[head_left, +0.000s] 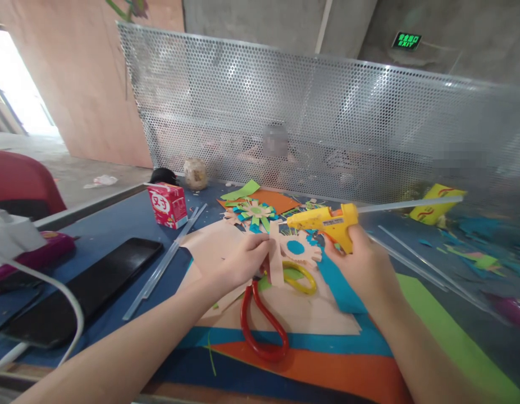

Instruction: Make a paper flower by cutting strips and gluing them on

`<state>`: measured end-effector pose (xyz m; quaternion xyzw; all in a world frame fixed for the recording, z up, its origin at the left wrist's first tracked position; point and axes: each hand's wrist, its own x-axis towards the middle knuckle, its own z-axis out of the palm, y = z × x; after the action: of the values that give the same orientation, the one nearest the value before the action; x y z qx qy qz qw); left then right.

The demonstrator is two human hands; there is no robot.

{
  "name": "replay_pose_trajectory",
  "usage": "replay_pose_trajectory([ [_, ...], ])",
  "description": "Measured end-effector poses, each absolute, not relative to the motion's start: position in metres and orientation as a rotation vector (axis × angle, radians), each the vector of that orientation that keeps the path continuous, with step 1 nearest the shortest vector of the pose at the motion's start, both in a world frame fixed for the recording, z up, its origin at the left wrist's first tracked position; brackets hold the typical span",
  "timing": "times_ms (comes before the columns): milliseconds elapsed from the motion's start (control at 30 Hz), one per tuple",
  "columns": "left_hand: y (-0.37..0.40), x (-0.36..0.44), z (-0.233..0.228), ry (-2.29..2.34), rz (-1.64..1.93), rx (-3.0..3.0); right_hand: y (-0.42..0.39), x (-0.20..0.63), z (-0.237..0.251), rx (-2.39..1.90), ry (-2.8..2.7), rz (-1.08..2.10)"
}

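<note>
My left hand [250, 259] is closed in a pinch on a narrow beige paper strip [276, 261] that stands upright. In my right hand [367, 266] is a yellow hot glue gun [321, 220], its nozzle at the strip's top edge; whether they touch I cannot tell. A clear glue stick [411, 204] juts from the gun's back. Under my hands lie red-handled scissors [264, 328], yellow-handled scissors [302, 277] and beige paper sheets [314, 314]. Behind the strip are a layered paper flower [255, 211] and a beige paper flower with a blue centre [301, 247].
Loose glue sticks [167, 261] lie left and right. A black phone [87, 292], white cable [70, 297] and pink box [167, 205] stand on the left. A perforated metal screen [243, 90] borders the table's back, with a person beyond. Paper scraps [474, 258] litter the right.
</note>
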<state>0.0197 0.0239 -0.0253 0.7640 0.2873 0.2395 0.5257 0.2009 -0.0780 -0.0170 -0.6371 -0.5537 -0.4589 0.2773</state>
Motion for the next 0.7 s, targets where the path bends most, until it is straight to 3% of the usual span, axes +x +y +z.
replay_pose_trajectory([
  [267,0.026,0.022,-0.028,0.666,0.642,1.801,-0.074,0.206,-0.020,-1.915,-1.425,-1.092],
  [467,0.029,0.022,-0.027,0.700,0.640,1.889,-0.081,0.251,-0.018,-2.240,-1.077,-0.627],
  [533,0.031,0.022,-0.027,0.717,0.673,1.921,-0.091,0.275,-0.022,-2.359,-0.925,-0.279],
  [700,0.040,0.020,-0.029,0.715,0.759,1.967,-0.119,0.311,-0.028,-2.464,-0.832,-0.105],
])
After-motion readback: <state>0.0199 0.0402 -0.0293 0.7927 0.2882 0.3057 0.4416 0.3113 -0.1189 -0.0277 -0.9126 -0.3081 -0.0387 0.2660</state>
